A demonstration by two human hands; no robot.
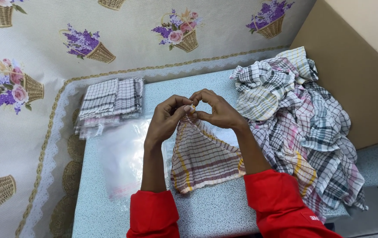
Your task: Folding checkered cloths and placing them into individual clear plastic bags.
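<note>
Checked cloth (pixel 204 161) hangs between loose cloths (pixel 303 128) beside the right hand (pixel 217 110) and clear bags (pixel 125 158) (folded stack (pixel 109 99) beyond). Both hands, left hand (pixel 167 118) included, pinch its top corner.

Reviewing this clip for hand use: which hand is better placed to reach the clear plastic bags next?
Probably the left hand. The clear plastic bags lie directly beside its forearm, while the right hand sits nearer the heap of loose cloths. Both pinch the checked cloth.

A single head-worn camera looks steeply down, close over the blue-grey table (pixel 215 211), toward a flower-patterned wall covering (pixel 131 26).
</note>
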